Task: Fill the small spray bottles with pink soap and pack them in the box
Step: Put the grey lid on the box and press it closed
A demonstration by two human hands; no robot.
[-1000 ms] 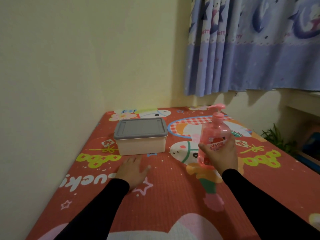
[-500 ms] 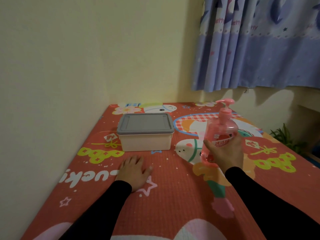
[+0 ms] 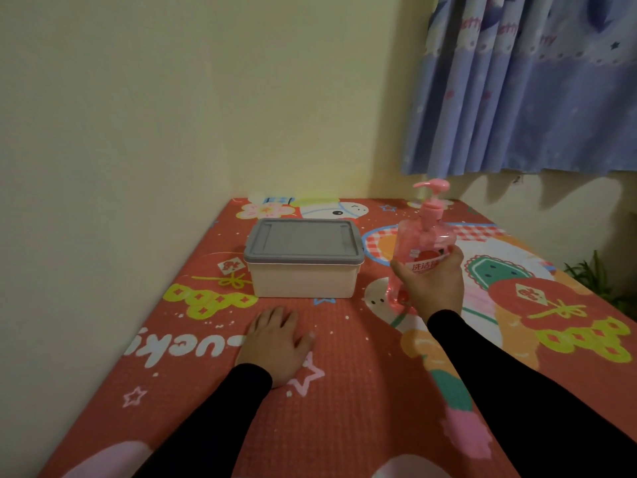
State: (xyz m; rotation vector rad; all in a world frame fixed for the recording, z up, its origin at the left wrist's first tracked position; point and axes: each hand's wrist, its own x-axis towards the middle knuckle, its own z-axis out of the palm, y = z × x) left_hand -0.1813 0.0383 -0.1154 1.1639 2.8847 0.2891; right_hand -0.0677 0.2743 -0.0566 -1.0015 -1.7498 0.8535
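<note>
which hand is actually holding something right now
The right hand: its fingers wrap the pink soap bottle. The left hand lies flat on the mat, holding nothing.

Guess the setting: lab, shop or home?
Most likely a home, perhaps a child's room. A cartoon-print red mat covers the surface in a wall corner, a patterned blue curtain hangs behind it, and a household pink soap pump bottle stands beside a lidded storage box.

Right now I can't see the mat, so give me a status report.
Left hand flat on the mat, holding nothing. Right hand grips pink soap pump bottle, upright. Box lid on. No spray bottles in view.
</note>
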